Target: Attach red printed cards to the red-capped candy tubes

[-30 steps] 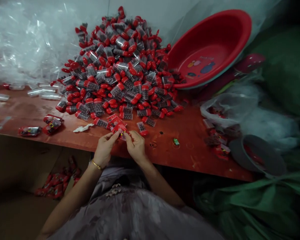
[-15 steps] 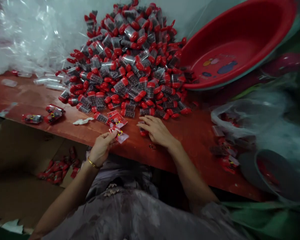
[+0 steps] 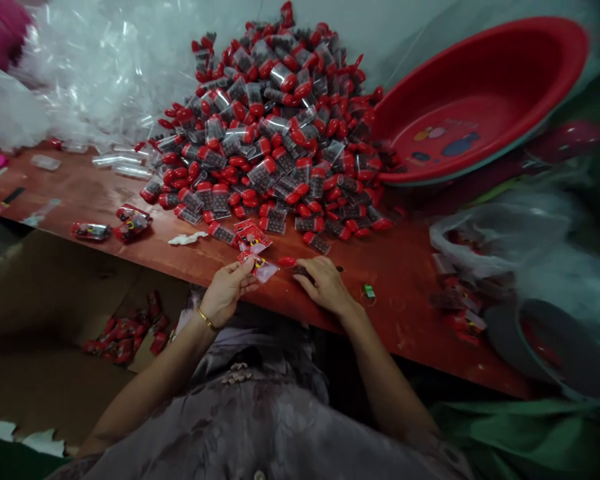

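Observation:
Between the thumb and fingers of my left hand point(image 3: 225, 293) is a small printed plastic pouch point(image 3: 264, 268), red with a clear end. More red printed pouches point(image 3: 253, 236) lie flat just beyond it. My right hand point(image 3: 326, 285) is closed around a small clear container with a red cap point(image 3: 287, 262); the cap points at the pouch, a little apart from it. The fingers hide most of the container's body. Behind both hands rises a large pile of red-capped clear containers point(image 3: 280, 163) with dark contents.
Wrapped red packs point(image 3: 133, 223) lie at the left, above a cardboard box point(image 3: 40, 293) holding several more. Clear plastic pieces point(image 3: 110, 73) are heaped behind. A red basin point(image 3: 525, 73) leans at the right, near a plastic bag point(image 3: 505, 230). A tiny green item point(image 3: 369, 291) sits on the table.
The view has shifted, so the table appears farther right. My right hand has closed on the red-capped container and turned its cap towards the pouch. My left hand still holds the pouch.

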`<state>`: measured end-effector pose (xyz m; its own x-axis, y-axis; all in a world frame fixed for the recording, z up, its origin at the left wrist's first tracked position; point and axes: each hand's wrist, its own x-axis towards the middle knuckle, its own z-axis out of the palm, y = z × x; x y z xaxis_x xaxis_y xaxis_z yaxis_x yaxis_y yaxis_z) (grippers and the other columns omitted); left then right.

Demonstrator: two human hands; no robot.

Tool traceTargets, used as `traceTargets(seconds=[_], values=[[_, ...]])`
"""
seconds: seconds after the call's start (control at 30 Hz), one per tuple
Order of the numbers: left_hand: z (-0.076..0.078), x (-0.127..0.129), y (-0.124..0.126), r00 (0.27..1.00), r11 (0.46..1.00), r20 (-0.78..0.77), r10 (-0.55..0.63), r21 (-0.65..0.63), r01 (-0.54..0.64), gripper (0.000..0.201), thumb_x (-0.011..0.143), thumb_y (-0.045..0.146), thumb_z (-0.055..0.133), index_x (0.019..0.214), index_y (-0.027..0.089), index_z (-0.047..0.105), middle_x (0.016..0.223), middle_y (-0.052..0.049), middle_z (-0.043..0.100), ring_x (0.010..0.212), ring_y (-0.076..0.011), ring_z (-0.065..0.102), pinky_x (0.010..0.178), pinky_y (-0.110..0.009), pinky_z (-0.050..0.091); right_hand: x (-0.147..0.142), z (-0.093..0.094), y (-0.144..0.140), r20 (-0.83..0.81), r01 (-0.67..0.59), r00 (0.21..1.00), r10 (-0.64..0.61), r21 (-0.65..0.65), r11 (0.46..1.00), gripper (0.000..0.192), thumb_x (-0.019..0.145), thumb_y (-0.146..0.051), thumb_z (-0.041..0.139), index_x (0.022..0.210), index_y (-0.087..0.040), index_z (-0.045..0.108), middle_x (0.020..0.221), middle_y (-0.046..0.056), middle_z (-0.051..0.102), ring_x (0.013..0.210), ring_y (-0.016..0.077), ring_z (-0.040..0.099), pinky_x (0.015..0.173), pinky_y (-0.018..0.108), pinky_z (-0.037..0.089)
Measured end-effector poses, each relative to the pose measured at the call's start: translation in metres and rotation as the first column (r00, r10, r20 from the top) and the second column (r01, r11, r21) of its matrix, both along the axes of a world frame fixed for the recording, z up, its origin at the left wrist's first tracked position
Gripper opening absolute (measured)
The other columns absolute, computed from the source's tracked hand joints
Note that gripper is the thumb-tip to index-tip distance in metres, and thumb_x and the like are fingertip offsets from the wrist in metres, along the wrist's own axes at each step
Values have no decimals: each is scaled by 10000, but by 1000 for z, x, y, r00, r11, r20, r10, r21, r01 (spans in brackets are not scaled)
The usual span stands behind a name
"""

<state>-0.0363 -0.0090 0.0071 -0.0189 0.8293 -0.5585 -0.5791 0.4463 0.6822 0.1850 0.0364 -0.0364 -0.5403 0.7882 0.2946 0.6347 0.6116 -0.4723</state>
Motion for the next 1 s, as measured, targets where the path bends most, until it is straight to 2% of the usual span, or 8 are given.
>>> traceTargets(seconds=[0.07,0.13,0.2,0.27,0.47,0.67,0.83,1.0], values=[[-1,1,-1,998,999,-49,43,30,-41,451,441,445,836,674,131,610,634,15,617,569,-90,567,604,-234,477,-2,9,-20,-233,17,970,-66,-206,978,265,877,-369,452,983,-184,609,827,55,653,717,179,567,686,309,437],[-2,1,-3,992,996,-102,71,62,-65,459,433,461,830,666,122,627,638,16,616,572,-84,557,606,-231,471,-6,19,-40,-402,-33,902,-156,-427,904,276,857,-399,448,893,-186,620,690,17,601,583,148,524,547,261,409],[-2,1,-4,988,994,-139,68,94,-56,444,451,471,818,653,117,642,640,11,622,578,-82,552,606,-225,459,-11,28,-53,-461,-94,858,-225,-573,814,266,814,-413,489,805,-184,624,588,-7,537,489,122,455,461,236,350],[-2,1,-5,987,992,-157,47,125,-27,418,471,469,811,632,118,649,636,7,630,581,-82,548,601,-219,446,-18,35,-60,-466,-118,847,-255,-633,765,243,767,-407,533,751,-182,623,553,-16,508,463,109,421,434,225,315],[1,-3,-7,985,984,-164,-50,163,78,383,491,433,817,680,125,693,657,-9,659,601,-97,567,601,-220,445,-30,39,-56,-468,-124,843,-264,-647,752,189,721,-351,553,698,-175,617,560,-26,489,487,98,414,458,215,311],[-2,-6,-7,984,978,-134,-113,157,134,393,518,416,815,757,124,706,702,-19,678,589,-95,584,558,-204,443,-34,35,-56,-451,-129,844,-289,-696,707,162,710,-322,546,704,-171,607,548,-39,476,474,93,414,466,215,314],[-2,-5,-3,985,982,-114,-130,124,144,401,496,454,812,684,126,677,632,-13,658,539,-99,585,521,-204,434,-33,36,-55,-445,-113,852,-277,-672,732,162,708,-315,550,700,-167,614,553,-31,485,497,94,417,465,208,313],[1,-5,-1,978,972,-111,-175,140,190,390,513,450,806,719,138,693,657,-10,662,569,-109,590,580,-231,472,-31,38,-56,-470,-109,840,-270,-634,766,156,710,-309,553,703,-169,621,565,-24,499,506,96,430,459,202,327]])
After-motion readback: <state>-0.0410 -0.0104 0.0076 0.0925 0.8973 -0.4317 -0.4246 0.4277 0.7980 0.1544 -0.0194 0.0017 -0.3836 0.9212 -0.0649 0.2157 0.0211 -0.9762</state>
